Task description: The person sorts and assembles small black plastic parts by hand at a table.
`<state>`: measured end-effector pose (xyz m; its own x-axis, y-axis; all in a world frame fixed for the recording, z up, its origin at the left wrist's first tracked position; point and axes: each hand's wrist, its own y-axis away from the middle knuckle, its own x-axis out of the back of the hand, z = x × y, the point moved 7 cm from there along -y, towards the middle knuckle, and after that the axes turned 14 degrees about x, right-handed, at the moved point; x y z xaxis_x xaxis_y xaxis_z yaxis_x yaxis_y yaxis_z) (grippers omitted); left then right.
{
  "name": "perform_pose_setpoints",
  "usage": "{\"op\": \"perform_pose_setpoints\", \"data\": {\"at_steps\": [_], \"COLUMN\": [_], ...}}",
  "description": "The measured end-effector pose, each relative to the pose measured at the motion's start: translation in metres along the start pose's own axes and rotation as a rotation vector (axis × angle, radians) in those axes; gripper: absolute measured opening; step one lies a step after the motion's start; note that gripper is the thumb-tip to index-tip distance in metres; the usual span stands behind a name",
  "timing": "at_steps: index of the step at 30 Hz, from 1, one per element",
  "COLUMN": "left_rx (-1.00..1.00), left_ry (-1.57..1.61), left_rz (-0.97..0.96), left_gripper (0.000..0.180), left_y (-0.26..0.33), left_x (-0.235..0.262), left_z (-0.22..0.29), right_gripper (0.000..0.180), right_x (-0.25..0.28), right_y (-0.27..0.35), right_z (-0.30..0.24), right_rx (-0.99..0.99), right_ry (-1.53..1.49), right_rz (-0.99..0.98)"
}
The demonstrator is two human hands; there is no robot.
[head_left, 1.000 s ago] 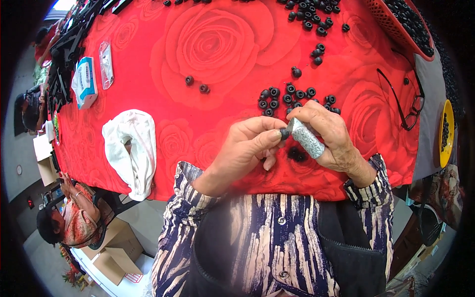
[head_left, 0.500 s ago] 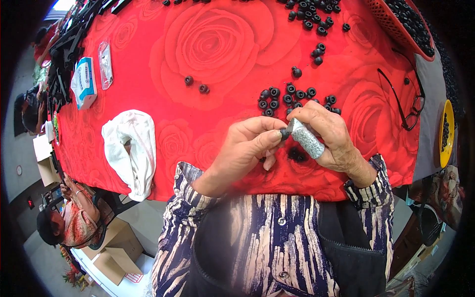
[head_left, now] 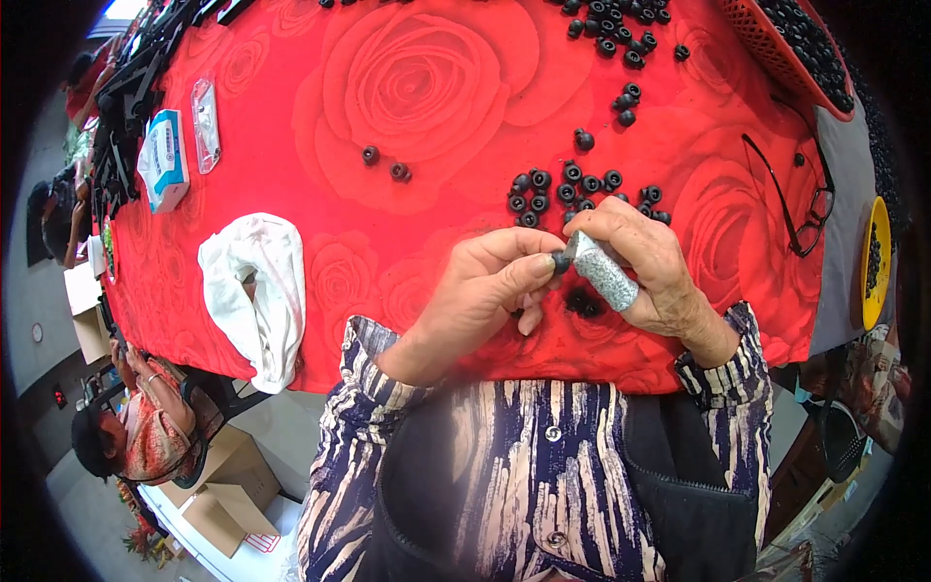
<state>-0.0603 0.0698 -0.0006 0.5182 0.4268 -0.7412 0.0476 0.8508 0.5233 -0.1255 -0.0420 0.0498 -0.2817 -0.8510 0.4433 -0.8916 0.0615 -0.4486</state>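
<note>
Trimming appears in hand: just in from the near edge of the table (head_left: 388,262), the left hand (head_left: 493,281) has its fingers clamped on a small black piece (head_left: 561,262), and the right hand (head_left: 648,260), with a silver wrap (head_left: 608,275), pinches what looks like a blade (head_left: 572,248) against it. The next move probably calls for steady, controlled pressure. Hands and piece look practically unchanged from half a second earlier.

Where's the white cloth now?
In the head view, the white cloth lies toward the left on the red tablecloth, between the blue-and-white packet and left sleeve.
</note>
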Motion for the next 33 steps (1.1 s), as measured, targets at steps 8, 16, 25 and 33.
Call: {"op": "perform_pose_setpoints", "data": {"at_steps": [8,16,25,33], "left_rx": [0.014,-0.02,-0.048,-0.013], "left_ry": [0.021,0.022,0.035,0.01], "left_rz": [-0.001,-0.01,0.08,0.012], "left_gripper": [0.019,0.019,0.019,0.018], "left_y": [0.0,-0.002,0.001,-0.001], "left_x": [0.002,0.0,0.006,0.001], "left_z": [-0.002,0.0,0.006,0.0], "right_gripper": [0.028,0.03,0.035,0.044], "right_x": [-0.001,0.0,-0.008,0.004], "right_y": [-0.001,0.0,0.002,-0.002], "right_z": [0.0,0.0,-0.006,-0.021], "right_rx": [0.017,0.007,0.119,0.271], "right_ry": [-0.007,0.024,0.028,0.13], "right_rz": [-0.004,-0.013,0.003,0.121]}}
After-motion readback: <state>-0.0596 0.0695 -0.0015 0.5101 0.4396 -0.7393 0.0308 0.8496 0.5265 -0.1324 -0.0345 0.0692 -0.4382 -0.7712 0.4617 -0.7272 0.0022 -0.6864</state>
